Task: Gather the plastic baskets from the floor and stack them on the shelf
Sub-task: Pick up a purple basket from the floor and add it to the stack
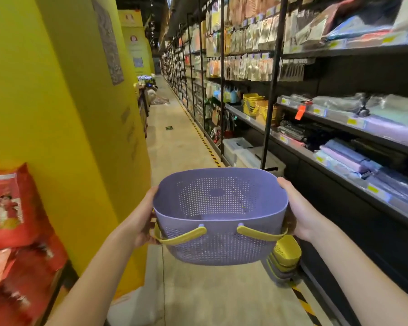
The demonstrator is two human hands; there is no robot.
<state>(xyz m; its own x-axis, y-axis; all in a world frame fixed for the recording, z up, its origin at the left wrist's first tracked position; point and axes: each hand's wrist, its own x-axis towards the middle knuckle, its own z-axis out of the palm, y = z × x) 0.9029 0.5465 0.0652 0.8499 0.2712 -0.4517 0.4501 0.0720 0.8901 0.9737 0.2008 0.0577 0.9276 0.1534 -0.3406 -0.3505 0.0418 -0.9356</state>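
I hold a purple perforated plastic basket (219, 208) with yellow handles in front of me, at about waist height above the aisle floor. My left hand (144, 220) grips its left side and my right hand (299, 208) grips its right side. Below the basket, on the floor by the shelf base, stands a stack of yellow and grey baskets (284, 262), partly hidden by the held one. More yellow baskets (254, 105) sit on a dark shelf (240, 115) further along on the right.
Dark store shelving (339, 128) with packaged goods lines the right side. A yellow wall (68, 102) and red packages (12, 208) stand on the left. The concrete aisle (174, 142) runs ahead, with striped tape along the shelf base.
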